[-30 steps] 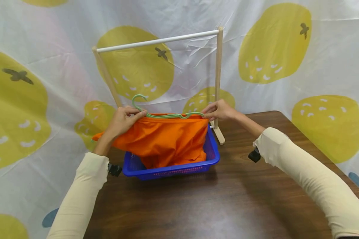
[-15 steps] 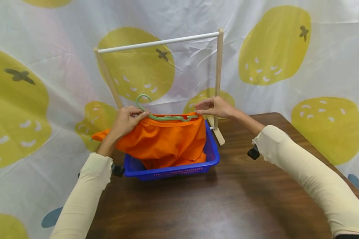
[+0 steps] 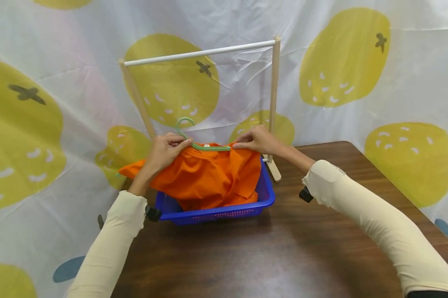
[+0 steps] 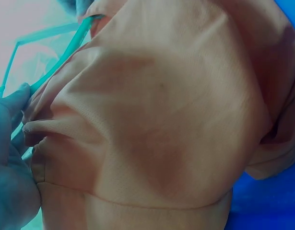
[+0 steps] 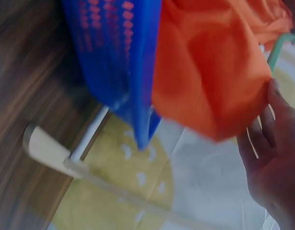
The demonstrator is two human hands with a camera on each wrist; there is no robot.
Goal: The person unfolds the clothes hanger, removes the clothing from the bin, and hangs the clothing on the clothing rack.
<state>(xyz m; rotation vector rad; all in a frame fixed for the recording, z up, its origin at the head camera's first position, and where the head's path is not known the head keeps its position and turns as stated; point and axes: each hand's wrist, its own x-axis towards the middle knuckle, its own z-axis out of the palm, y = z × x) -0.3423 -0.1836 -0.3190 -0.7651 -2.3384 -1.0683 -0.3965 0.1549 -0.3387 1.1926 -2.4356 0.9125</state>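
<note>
An orange T-shirt (image 3: 209,178) is bunched over the basket, its neckline stretched along a green clothes hanger (image 3: 213,148). My left hand (image 3: 162,153) pinches the hanger and cloth just below the hook, which points up. On the other side my right hand (image 3: 259,140) pinches the shirt at the right of the neckline, and the hanger's right end is hidden under the cloth there. The left wrist view has the hanger (image 4: 65,52) running along the neck edge. In the right wrist view, thumb and fingers of the hand (image 5: 281,158) lie at the shirt's edge.
Beneath the shirt stands a blue plastic basket (image 3: 216,214) on a brown wooden table (image 3: 254,256). A wooden rack with a white rail (image 3: 199,53) rises behind it. A fruit-patterned curtain (image 3: 246,16) hangs at the back.
The hanger's right end has slid rightward into the shirt, out of sight. My right hand went from the hanger's end to the shirt's shoulder, moving left. My left hand shifted slightly right with the hanger.
</note>
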